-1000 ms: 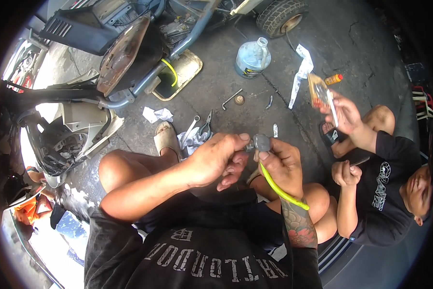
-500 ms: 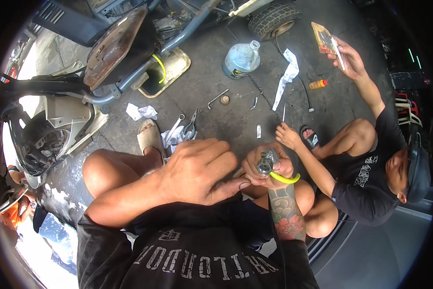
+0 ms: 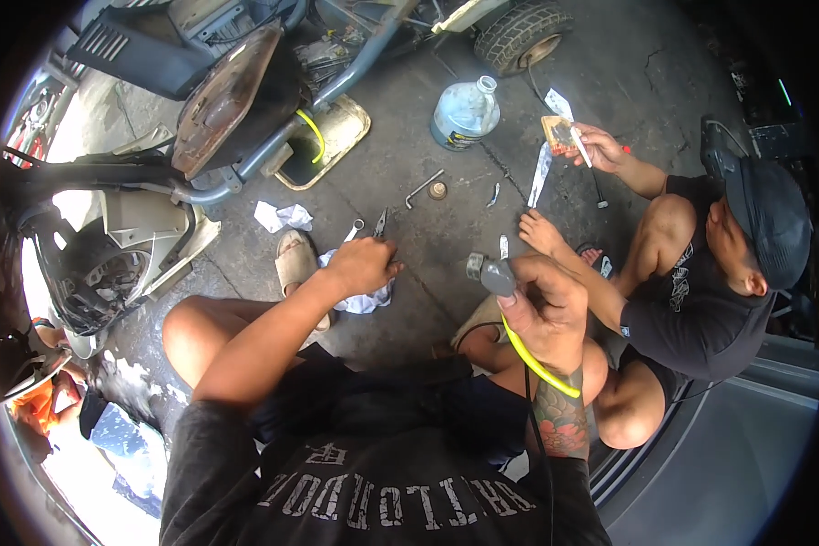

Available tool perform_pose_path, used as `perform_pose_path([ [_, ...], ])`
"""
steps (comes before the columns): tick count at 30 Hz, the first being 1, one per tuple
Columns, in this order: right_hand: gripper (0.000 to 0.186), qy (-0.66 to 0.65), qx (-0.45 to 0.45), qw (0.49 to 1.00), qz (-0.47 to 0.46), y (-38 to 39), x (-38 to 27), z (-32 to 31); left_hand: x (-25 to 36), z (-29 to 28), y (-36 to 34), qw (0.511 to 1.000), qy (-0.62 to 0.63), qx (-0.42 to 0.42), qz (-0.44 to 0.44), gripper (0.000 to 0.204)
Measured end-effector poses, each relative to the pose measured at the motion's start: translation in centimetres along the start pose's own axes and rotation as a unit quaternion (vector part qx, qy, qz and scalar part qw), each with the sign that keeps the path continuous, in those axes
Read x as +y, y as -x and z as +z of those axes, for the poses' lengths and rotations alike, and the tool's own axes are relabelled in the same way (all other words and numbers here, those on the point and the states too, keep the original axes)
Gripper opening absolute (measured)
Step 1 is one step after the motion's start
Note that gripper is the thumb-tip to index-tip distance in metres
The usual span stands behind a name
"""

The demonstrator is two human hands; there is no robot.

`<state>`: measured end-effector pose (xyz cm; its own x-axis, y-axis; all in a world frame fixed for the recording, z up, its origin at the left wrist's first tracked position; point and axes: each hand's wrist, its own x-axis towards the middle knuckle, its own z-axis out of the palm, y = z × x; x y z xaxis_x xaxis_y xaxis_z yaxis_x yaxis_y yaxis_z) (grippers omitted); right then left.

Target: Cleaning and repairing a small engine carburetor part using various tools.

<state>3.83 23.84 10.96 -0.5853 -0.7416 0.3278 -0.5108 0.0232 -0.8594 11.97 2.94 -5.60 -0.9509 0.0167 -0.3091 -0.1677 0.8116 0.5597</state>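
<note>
My left hand (image 3: pixel 366 267) reaches down with its fingers curled over the handles of a pair of pliers (image 3: pixel 381 222); only the jaws show beyond my fingers. The pliers lie on a pale rag (image 3: pixel 364 297) beside a ring spanner (image 3: pixel 355 229). In my raised right hand (image 3: pixel 549 308) is a grey metal part (image 3: pixel 498 275) with a rounded end, my thumb pressed against it. From that hand hang a yellow-green hose (image 3: pixel 539 366) and a thin black line (image 3: pixel 530 414).
A co-worker (image 3: pixel 696 300) squats at the right, holding a tan and orange block (image 3: pixel 558 134). Ahead stand a blue plastic jug (image 3: pixel 465 114) and an open tray (image 3: pixel 358 136) under a motorcycle frame (image 3: pixel 355 73). An L-shaped key (image 3: pixel 423 187) and a round cap (image 3: pixel 437 190) lie between.
My left hand has moved away from my right, forward and down onto the pliers. The right hand has turned, showing more hose. The co-worker's far hand has come lower with the block.
</note>
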Motion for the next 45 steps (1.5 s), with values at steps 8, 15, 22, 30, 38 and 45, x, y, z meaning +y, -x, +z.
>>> perform_pose_path([
  [8,0.016,0.127,0.162,0.976,0.075,0.9,0.8,-0.1,-13.2,14.1,-2.3,0.962,-0.057,-0.097,-0.249,0.045],
  [15,0.018,0.166,0.234,0.949,0.132,1.3,2.7,-0.8,-12.1,21.7,-0.8,0.943,0.013,-0.071,-0.326,0.06],
  [22,0.016,0.112,0.243,0.94,0.212,1.2,4.7,-0.5,-11.2,22.0,-3.5,0.953,0.001,-0.072,-0.295,0.036],
  [30,0.021,-0.251,0.2,0.884,0.339,0.6,4.6,-1.6,-9.6,21.9,-6.1,0.994,0.05,0.006,-0.098,0.036],
  [38,0.022,-0.402,0.19,0.821,0.359,1.0,3.8,-2.2,-8.3,19.0,-4.5,0.987,0.017,-0.06,-0.151,0.047],
  [45,0.025,-0.452,0.196,0.767,0.412,1.4,4.1,-2.5,-12.5,19.9,-2.8,0.947,0.034,0.098,-0.304,0.05],
])
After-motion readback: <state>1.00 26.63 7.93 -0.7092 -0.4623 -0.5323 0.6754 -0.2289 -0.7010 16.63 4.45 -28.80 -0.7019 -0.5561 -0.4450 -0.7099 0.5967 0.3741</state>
